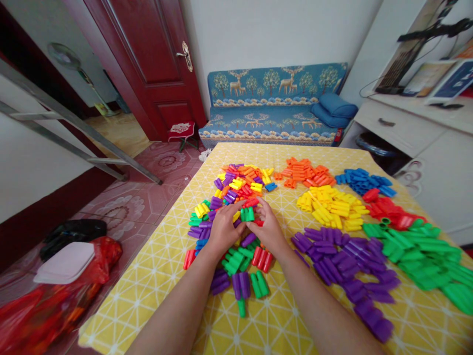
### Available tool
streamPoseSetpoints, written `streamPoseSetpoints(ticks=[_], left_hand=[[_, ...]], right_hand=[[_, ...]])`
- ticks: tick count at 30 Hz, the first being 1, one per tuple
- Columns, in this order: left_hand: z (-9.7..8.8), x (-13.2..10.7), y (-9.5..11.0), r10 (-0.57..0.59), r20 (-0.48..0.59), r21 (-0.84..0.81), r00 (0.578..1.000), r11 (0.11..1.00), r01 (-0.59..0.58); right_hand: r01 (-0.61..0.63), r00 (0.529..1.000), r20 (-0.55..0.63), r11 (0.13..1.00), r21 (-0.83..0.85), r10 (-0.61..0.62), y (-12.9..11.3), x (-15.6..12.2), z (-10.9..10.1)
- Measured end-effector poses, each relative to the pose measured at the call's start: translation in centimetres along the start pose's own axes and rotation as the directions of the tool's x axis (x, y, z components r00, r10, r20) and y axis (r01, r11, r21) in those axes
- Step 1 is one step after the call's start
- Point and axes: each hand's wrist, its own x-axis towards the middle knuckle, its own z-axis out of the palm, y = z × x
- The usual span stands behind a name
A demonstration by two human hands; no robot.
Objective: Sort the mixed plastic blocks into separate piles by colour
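Both my hands rest in a mixed pile of coloured plastic tube blocks [236, 197] on a yellow patterned tablecloth [155, 276]. My left hand [221, 228] is curled, its fingers closing on pieces in the pile; what it grips is hidden. My right hand [269, 228] is also curled, fingertips by a green block [247, 214] and a red piece. Sorted heaps lie to the right: orange [303, 172], yellow [330, 207], blue [364, 180], red [388, 209], green [424, 251], purple [347, 261].
A blue patterned sofa [273, 106] stands behind the table, a dark red door [148, 59] at the left. A white cabinet [424, 148] is at the right. Red and black bags [55, 286] lie on the tiled floor at the left.
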Motion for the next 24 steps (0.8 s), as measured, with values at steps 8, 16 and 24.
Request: streamPoseSetpoints(ticks=[8,16,24], left_hand=[[0.1,0.0,0.0,0.014,0.046,-0.044,0.999,0.999,-0.012],[0.1,-0.1,0.0,-0.006,0.119,0.049,0.993,0.999,0.0],[0.3,0.0,-0.1,0.03,-0.015,-0.166,0.999,0.986,-0.032]], right_hand=[[-0.017,0.999,0.032,0.964,0.265,0.009,-0.5,-0.2,0.5],[0.077,0.997,-0.006,0.983,-0.167,-0.079,0.0,-0.4,0.3],[0.115,0.992,-0.039,0.993,-0.038,-0.117,0.8,-0.3,0.5]])
